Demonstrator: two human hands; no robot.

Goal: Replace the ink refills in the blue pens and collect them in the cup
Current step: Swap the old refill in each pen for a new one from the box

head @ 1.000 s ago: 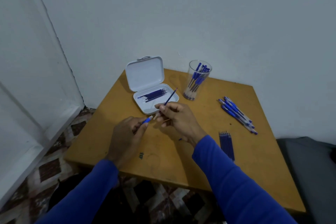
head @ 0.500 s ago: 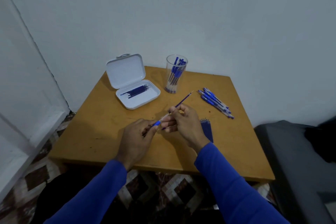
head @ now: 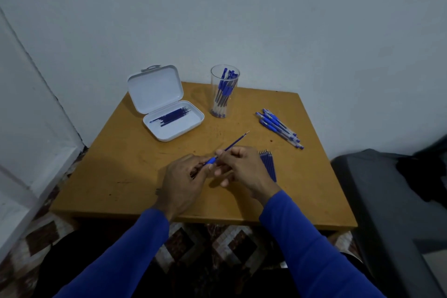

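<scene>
My left hand (head: 182, 178) grips a blue pen barrel (head: 210, 160) over the middle of the wooden table (head: 116, 172). My right hand (head: 239, 167) pinches a thin blue refill (head: 235, 143) that sticks out of the barrel, its tip pointing up and to the right. A clear cup (head: 224, 91) with several blue pens stands at the back. A row of loose refills (head: 268, 163) lies just right of my right hand, partly hidden by it. Several blue pens (head: 279, 127) lie at the right.
An open white case (head: 167, 106) with several refills in its tray sits at the back left. A white wall runs behind the table. A dark grey seat (head: 387, 201) stands to the right, and patterned floor tiles show below the front edge.
The view has shifted a little to the right. My hands have drawn closer together and the refill sits deeper in the barrel than a second ago.
</scene>
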